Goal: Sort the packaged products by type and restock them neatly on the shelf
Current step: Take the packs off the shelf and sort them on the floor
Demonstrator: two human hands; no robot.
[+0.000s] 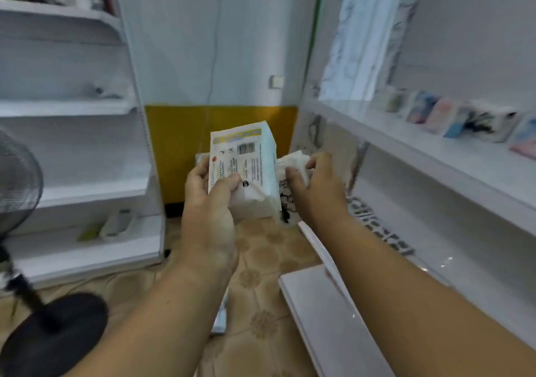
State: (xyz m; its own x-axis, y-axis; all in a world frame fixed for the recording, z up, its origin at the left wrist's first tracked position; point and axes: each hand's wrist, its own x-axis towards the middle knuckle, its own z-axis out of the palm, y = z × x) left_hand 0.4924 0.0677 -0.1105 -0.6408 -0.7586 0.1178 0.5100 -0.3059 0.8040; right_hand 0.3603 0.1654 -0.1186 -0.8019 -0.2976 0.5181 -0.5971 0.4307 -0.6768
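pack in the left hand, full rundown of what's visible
The pack is a soft white plastic-wrapped packet, roughly rectangular, held upright in mid-air with its printed back toward the camera. It shows a yellow and pale blue band near the top, a barcode, small icons, a red dot and blocks of text too blurred to read. The lower wrap looks crumpled. The left hand grips its lower left part, thumb across the face. Its right edge sits against a second packet held by the right hand.

Two hand-held packs [240, 170], about six packs on the right shelf [452, 118].
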